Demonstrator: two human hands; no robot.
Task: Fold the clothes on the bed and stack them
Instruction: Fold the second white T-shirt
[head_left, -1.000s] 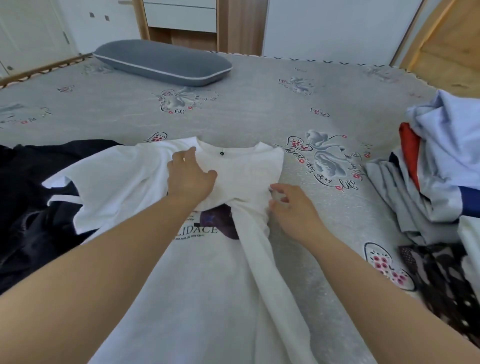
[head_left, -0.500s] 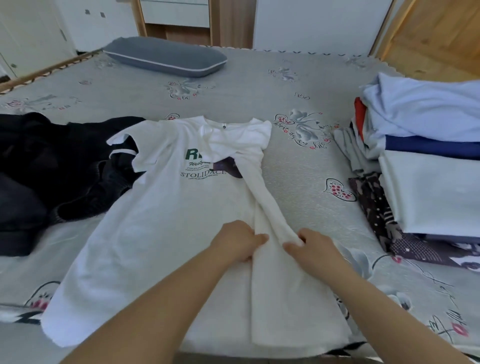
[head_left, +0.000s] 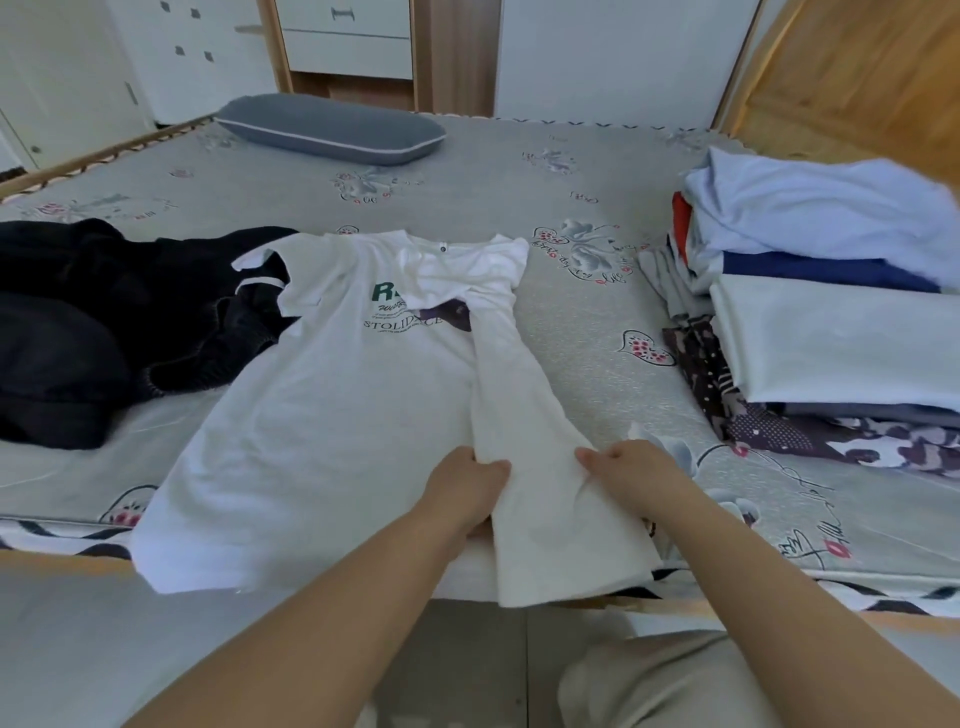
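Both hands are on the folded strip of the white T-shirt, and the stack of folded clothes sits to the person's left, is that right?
Not quite. The head view shows the stack of folded clothes on the person's right. The left hand and right hand do hold the white T-shirt.

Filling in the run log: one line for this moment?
step: folding white T-shirt | left hand: grips folded flap | right hand: on flap | stack: right

The white T-shirt (head_left: 322, 415) bears a chest print: large green letters starting with "R", the rest hidden under the folded-over side, then a line of small script too fine to read, and below it "STOLID", partly covered, ending in "CE". The bedsheet (head_left: 571, 364) carries cursive writing by its flower motifs, not legible.
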